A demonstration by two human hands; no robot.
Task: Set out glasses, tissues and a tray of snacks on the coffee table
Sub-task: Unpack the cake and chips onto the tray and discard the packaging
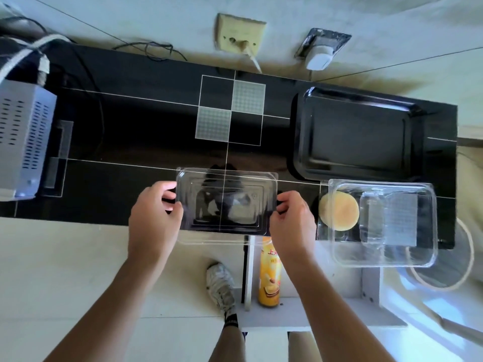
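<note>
A clear plastic lid [226,202] hangs over the near edge of the black glossy table [130,131]. My left hand [154,218] pinches its left end and my right hand [292,220] pinches its right end. To the right sits an open clear plastic box [384,226], partly overhanging the table edge, with a round yellow pastry [339,210] in its left part. A black empty tray [358,134] lies on the table behind that box.
A grey vented device [23,137] with cables stands at the table's left end. Wall sockets [240,35] are behind the table. Below the table edge a yellow snack can [269,275] stands on a white shelf [313,314]. My shoe [220,286] is on the pale floor.
</note>
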